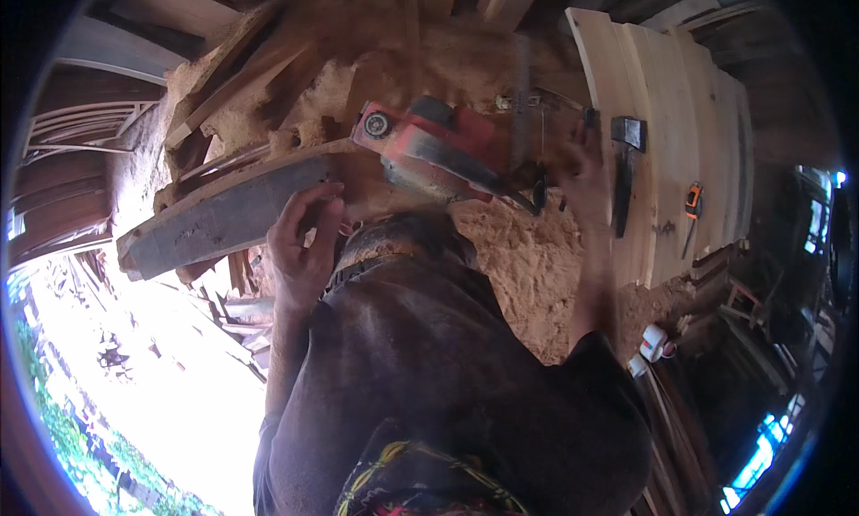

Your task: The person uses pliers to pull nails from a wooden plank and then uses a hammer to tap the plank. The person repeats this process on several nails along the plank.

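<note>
A red power tool (pixel 447 144), which looks like an electric hand planer, lies tilted on the wooden workpiece in front of me. Its dark handle end points right. My left hand (pixel 304 243) is beside the near edge of a long beam with a grey face (pixel 233 207). Its fingers are bent and apart, with nothing visible between them. My right hand (pixel 582 167) is raised just right of the planer's handle and blurred by motion. Its fingers look spread, and I see nothing held. A hammer (pixel 626 149) with a dark head lies right of that hand.
Pale boards (pixel 680 131) lie side by side at the right, bearing the hammer and an orange-and-black handled tool (pixel 693 203). Sawdust (pixel 514 256) heaps below the planer. Wood offcuts (pixel 242 86) crowd the far left. A white container (pixel 653 341) stands at the lower right.
</note>
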A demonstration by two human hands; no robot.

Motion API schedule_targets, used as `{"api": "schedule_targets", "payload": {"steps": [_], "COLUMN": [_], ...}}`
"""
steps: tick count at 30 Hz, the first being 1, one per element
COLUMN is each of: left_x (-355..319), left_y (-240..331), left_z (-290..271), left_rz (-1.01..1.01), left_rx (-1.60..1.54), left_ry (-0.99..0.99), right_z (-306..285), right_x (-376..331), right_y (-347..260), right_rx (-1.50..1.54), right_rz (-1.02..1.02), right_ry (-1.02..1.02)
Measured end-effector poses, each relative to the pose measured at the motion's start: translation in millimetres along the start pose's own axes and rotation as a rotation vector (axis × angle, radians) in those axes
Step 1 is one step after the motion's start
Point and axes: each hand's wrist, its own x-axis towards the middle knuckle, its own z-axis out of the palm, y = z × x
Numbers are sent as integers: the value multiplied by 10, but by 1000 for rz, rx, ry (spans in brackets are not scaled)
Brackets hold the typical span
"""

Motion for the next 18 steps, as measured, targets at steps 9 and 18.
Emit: {"api": "schedule_targets", "payload": {"steps": [9, 18], "left_x": [-47, -247], "left_y": [61, -323], "left_z": [221, 92], "left_rz": [22, -11], "left_rx": [38, 2], "left_ry": [-39, 11], "right_z": [456, 310], "right_x": [-49, -41], "right_y": [59, 252], "right_rx": [-971, -935], "right_rz": [296, -110], "right_ry": [297, 618]}}
